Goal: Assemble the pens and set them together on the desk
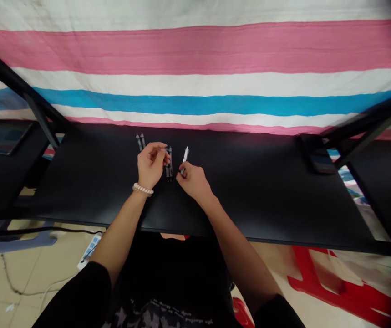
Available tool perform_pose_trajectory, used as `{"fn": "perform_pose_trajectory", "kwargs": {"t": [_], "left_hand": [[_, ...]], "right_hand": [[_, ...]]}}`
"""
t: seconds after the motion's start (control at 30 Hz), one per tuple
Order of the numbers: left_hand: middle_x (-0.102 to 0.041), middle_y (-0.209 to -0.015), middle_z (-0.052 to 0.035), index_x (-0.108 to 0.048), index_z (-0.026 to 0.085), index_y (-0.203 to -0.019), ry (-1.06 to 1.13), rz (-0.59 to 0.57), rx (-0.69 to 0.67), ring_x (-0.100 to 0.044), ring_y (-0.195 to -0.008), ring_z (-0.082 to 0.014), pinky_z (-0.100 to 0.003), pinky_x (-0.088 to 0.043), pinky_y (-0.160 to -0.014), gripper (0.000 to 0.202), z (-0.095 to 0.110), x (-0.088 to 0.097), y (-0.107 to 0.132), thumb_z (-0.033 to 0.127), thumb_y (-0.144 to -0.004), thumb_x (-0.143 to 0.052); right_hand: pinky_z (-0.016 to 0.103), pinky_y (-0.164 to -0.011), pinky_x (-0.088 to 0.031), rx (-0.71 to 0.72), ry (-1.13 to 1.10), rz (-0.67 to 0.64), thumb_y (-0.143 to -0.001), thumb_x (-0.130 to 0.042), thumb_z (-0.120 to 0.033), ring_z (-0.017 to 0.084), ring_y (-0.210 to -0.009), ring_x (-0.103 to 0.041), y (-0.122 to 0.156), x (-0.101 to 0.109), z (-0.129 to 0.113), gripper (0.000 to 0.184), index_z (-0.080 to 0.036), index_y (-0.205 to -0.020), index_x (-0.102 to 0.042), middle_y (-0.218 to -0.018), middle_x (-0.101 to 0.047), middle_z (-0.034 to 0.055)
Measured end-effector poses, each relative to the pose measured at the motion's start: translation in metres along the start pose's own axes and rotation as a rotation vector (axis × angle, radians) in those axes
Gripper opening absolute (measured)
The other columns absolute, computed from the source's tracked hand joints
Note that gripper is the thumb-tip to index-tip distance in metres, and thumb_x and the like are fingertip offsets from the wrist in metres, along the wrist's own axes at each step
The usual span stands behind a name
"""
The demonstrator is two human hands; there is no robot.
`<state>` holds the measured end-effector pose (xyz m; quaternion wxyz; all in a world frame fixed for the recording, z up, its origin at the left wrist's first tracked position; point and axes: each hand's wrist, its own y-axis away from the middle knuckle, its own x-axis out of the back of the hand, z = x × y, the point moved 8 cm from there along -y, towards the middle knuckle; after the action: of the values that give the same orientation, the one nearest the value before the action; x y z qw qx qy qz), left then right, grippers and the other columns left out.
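My left hand [151, 163], with a pearl bracelet at the wrist, hovers over the black table [250, 191] with its fingers curled and pinched beside two dark pens [170, 166] lying side by side; what the fingertips hold is too small to name. My right hand [192, 180] is closed on the lower end of a white pen [185, 156], which points away from me. Two more grey pens [140, 141] lie together a little further back on the left.
A pink, white and blue striped cloth [195, 68] hangs behind the table. Black metal frame bars [27, 95] slant at both sides. A dark flat object [320, 159] lies at the right. Red plastic stool [335, 287] and a power strip [91, 248] are on the floor.
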<state>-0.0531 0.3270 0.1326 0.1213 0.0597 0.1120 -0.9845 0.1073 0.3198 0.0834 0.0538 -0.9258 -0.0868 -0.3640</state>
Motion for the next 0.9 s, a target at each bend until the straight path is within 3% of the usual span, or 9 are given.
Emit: {"fn": "perform_pose_trajectory", "kwargs": {"t": [0.13, 0.23, 0.4, 0.6, 0.77, 0.83, 0.9], "left_hand": [[-0.074, -0.083, -0.0029, -0.069, 0.020, -0.097, 0.076, 0.150, -0.043, -0.071, -0.072, -0.0129, -0.025, -0.057, -0.070, 0.012, -0.026, 0.000, -0.008, 0.029, -0.089, -0.071], [-0.076, -0.103, -0.0090, -0.069, 0.019, -0.107, 0.203, 0.209, 0.041, -0.075, -0.094, -0.0175, -0.032, -0.058, -0.090, 0.029, -0.048, 0.001, -0.007, 0.033, -0.084, -0.078], [-0.077, -0.097, -0.0104, -0.068, 0.017, -0.107, 0.383, 0.129, 0.198, -0.076, -0.091, -0.0221, -0.041, -0.060, -0.090, 0.038, -0.065, -0.005, -0.007, 0.042, -0.081, -0.080], [-0.077, -0.104, -0.0099, -0.064, 0.017, -0.094, 0.490, 0.016, 0.279, -0.075, -0.104, -0.0243, -0.043, -0.058, -0.097, 0.028, -0.066, -0.010, -0.008, 0.034, -0.080, -0.082], [-0.077, -0.094, -0.0084, -0.066, 0.016, -0.092, 0.424, 0.041, 0.273, -0.077, -0.094, -0.0238, -0.042, -0.061, -0.091, 0.032, -0.069, -0.010, -0.006, 0.037, -0.077, -0.085], [-0.077, -0.089, -0.0074, -0.066, 0.015, -0.089, 0.417, 0.066, 0.270, -0.077, -0.090, -0.0232, -0.041, -0.061, -0.090, 0.031, -0.069, -0.008, -0.006, 0.037, -0.077, -0.085], [-0.076, -0.088, -0.0066, -0.066, 0.016, -0.088, 0.428, 0.082, 0.270, -0.077, -0.089, -0.0230, -0.042, -0.062, -0.090, 0.029, -0.070, -0.008, -0.007, 0.035, -0.078, -0.084]], "right_hand": [[0.027, -0.055, -0.055, -0.095, -0.491, 0.071, -0.081, -0.065, -0.029, 0.012, -0.055, -0.062, -0.001, 0.008, 0.019, 0.019, -0.019, -0.097, -0.061, -0.068, -0.058, -0.0038], [0.027, -0.055, -0.059, -0.022, -0.700, 0.065, -0.078, -0.073, -0.038, 0.012, -0.060, -0.065, -0.005, 0.013, 0.013, 0.031, -0.020, -0.101, -0.063, -0.075, -0.062, -0.0024], [0.027, -0.063, -0.058, 0.132, -0.669, 0.024, -0.077, -0.077, -0.041, 0.012, -0.068, -0.065, -0.016, 0.013, -0.003, 0.027, -0.020, -0.093, -0.073, -0.080, -0.069, 0.0016], [0.027, -0.048, -0.055, -0.002, -0.848, 0.053, -0.085, -0.069, -0.055, 0.012, -0.052, -0.064, -0.019, -0.003, 0.020, 0.041, -0.018, -0.103, -0.075, -0.071, -0.071, 0.0020], [0.035, -0.062, -0.062, -0.022, -0.757, 0.238, -0.083, -0.072, -0.047, 0.015, -0.058, -0.067, -0.013, 0.005, 0.028, 0.029, -0.021, -0.092, -0.079, -0.074, -0.074, 0.0028], [0.040, -0.076, -0.063, 0.053, -0.675, 0.293, -0.083, -0.073, -0.040, 0.018, -0.074, -0.072, -0.011, 0.013, 0.021, 0.016, -0.024, -0.082, -0.079, -0.086, -0.077, 0.0044], [0.041, -0.088, -0.061, 0.108, -0.644, 0.293, -0.080, -0.076, -0.036, 0.020, -0.093, -0.073, -0.010, 0.016, 0.014, 0.011, -0.026, -0.084, -0.078, -0.103, -0.077, 0.0050]]}}
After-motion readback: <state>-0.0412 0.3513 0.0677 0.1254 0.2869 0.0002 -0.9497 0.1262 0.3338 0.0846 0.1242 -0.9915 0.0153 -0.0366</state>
